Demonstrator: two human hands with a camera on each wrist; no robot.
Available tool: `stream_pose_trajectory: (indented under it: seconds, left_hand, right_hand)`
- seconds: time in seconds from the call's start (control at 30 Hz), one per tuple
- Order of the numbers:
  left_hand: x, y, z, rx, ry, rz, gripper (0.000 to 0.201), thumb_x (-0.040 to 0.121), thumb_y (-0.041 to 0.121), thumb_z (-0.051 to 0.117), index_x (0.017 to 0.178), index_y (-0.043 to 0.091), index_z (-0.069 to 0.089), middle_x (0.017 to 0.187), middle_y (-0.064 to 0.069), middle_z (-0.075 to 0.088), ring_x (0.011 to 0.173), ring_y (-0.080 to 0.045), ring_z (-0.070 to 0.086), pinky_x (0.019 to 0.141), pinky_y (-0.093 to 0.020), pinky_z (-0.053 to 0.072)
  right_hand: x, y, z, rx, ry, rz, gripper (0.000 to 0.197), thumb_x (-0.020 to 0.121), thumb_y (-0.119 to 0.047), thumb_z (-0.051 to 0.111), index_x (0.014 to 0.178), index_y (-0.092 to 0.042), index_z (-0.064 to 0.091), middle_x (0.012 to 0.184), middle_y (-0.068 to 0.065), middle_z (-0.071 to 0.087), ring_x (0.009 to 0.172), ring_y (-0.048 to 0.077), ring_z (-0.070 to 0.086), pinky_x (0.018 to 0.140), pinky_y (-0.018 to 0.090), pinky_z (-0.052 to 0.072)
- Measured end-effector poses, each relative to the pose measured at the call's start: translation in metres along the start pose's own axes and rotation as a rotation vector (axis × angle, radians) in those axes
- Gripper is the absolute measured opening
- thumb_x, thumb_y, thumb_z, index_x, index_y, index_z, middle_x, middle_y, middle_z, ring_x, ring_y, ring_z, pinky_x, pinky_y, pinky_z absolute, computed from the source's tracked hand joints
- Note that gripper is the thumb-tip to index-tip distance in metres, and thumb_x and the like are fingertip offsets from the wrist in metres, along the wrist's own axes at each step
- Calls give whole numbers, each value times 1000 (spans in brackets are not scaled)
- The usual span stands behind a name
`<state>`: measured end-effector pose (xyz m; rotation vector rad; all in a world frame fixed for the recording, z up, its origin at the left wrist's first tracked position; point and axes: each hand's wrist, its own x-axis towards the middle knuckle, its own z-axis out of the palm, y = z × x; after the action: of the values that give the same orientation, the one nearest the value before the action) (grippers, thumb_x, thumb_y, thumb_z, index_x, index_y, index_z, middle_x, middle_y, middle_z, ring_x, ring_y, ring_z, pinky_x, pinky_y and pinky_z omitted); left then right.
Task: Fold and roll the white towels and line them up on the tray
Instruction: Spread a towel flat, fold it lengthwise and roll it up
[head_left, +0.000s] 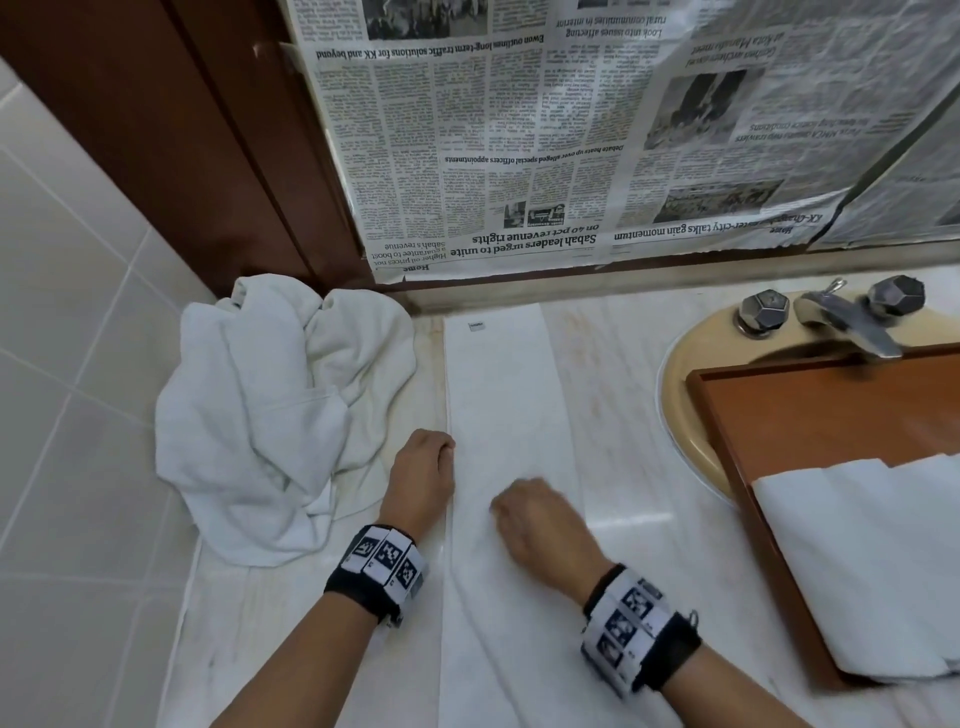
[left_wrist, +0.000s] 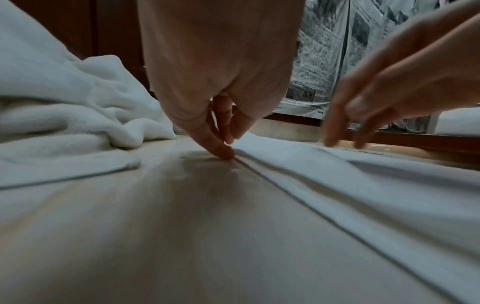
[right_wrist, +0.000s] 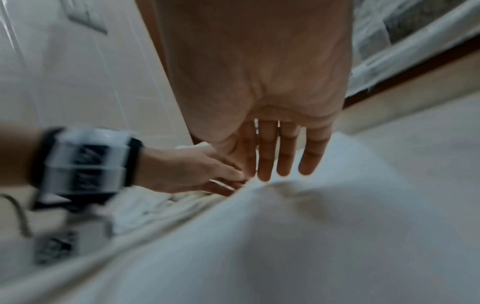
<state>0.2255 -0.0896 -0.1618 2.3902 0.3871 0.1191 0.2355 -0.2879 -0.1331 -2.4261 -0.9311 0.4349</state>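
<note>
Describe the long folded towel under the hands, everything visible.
The folded towel is a long, narrow white strip lying flat on the marble counter, running from the wall toward the person. A small tag sits at its far end. The left hand pinches its left edge; the right hand presses flat on top.

- I count three lots of white towel: one folded strip (head_left: 506, 395) on the table, one crumpled heap (head_left: 270, 410) (I can't tell how many towels are in it) and one folded piece (head_left: 857, 561) in the tray.
- One tray (head_left: 831, 410).
- One sink (head_left: 691, 353), one spout (head_left: 852, 327), two tap handles (head_left: 763, 310).
- Two grips: left grip (head_left: 423, 480), right grip (head_left: 540, 525).
- Two marker wristbands (head_left: 382, 564).
</note>
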Motion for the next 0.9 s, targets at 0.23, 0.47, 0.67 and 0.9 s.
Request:
stream_pose_trajectory:
  seconds: [0.23, 0.47, 0.67, 0.9]
  left_hand:
    - [38, 34, 33, 352, -229, 3, 55, 106, 45, 19, 159, 33, 10, 166, 13, -2, 153, -22, -3, 122, -51, 9]
    - [43, 9, 26, 466, -229, -146, 55, 105, 50, 9, 157, 41, -7, 164, 19, -13, 153, -20, -10, 122, -53, -2]
    - [-4, 17, 23, 450, -298, -117, 65, 93, 59, -6, 156, 42, -8, 163, 19, -17, 153, -22, -13, 120, -56, -2]
    - [-50, 9, 20, 452, -267, -155, 68, 89, 60, -10, 155, 45, -10, 160, 24, -18, 152, -19, -17, 121, -52, -5]
  right_hand:
    - [81, 54, -18, -272, -125, 151, 74, 93, -51, -4, 158, -19, 10, 165, -5, 3, 152, 20, 1, 122, 47, 10]
    - [74, 106, -40, -320, -108, 358, 58, 104, -49, 5, 155, -31, -14, 160, -17, -21, 150, 16, -17, 121, 49, -6]
    - [29, 78, -20, -293, -11, 144, 60, 102, -48, 10, 158, -28, 2, 162, -14, -8, 150, 14, -10, 120, 45, -2]
    - [-8, 93, -6, -356, -126, 159, 62, 103, -52, 7, 158, -23, 6, 164, -9, -1, 151, 15, 4, 118, 42, 1]
